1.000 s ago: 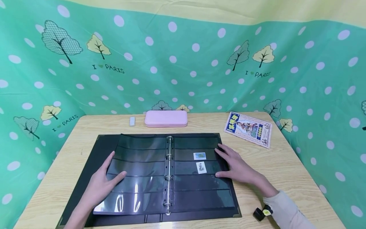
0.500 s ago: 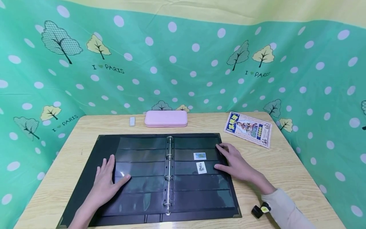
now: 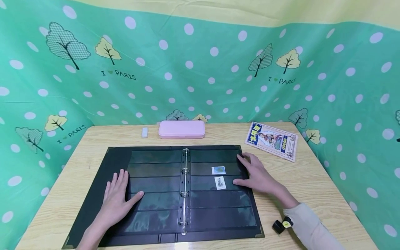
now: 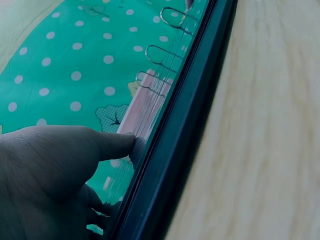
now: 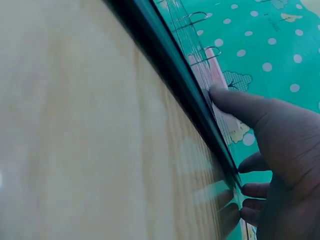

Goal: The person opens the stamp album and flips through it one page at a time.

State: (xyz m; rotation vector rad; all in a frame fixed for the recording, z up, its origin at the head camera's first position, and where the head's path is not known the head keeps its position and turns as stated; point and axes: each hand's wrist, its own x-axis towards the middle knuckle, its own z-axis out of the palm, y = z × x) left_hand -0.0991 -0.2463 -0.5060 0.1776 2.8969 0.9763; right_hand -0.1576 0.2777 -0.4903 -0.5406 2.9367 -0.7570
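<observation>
A black ring-bound stamp album (image 3: 215, 199) lies spread on the table. My left hand (image 3: 116, 199) rests flat on its left page (image 3: 154, 185), fingers straight and thumb spread toward the rings; in the left wrist view the thumb (image 4: 117, 145) touches the page. At the right page's outer edge is my right hand (image 3: 257, 177), thumb on the page and the other fingers loosely bent along the edge. The right wrist view shows that thumb (image 5: 235, 102) touching the surface. Two stamps sit in the right page's strips: a bluish one (image 3: 218, 170) above a grey portrait-like one (image 3: 220, 183).
Behind the album are a pink case (image 3: 182, 129) and a small white block (image 3: 144, 132). A colourful booklet (image 3: 272, 141) lies at the back right. Metal rings (image 3: 185, 194) stand along the album's spine. A dotted green cloth (image 3: 200, 86) hangs behind the table.
The left page, raised and curved a second ago, now lies flat. My left hand has come down on it, slightly to the right. My right hand has shifted slightly along the right edge.
</observation>
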